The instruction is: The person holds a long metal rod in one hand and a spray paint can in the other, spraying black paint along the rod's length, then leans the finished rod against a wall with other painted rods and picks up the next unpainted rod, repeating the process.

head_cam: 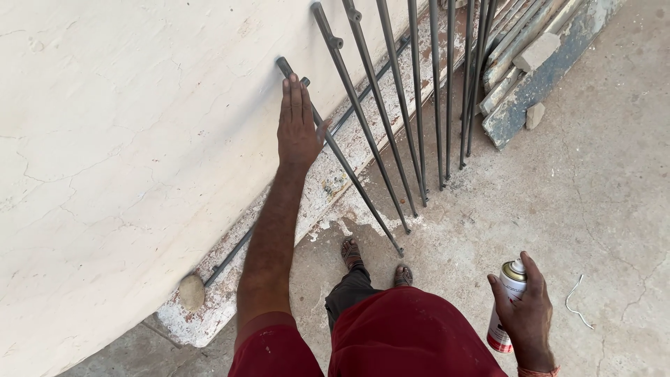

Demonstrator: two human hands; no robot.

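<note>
My left hand (299,126) lies flat with fingers together on the top end of the nearest grey metal rod (349,171), which leans against a cracked white wall (125,139). Several more thin metal rods (419,105) lean on the wall to its right, their feet on the concrete floor (593,195). My right hand (527,318) holds a white and red spray can (508,307) upright at the lower right, forefinger on its cap.
Worn painted boards (537,70) lean at the upper right. A round stone (191,292) sits at the wall's chipped base. A white wire scrap (576,300) lies on the floor. My sandalled feet (377,262) stand near the rods' feet.
</note>
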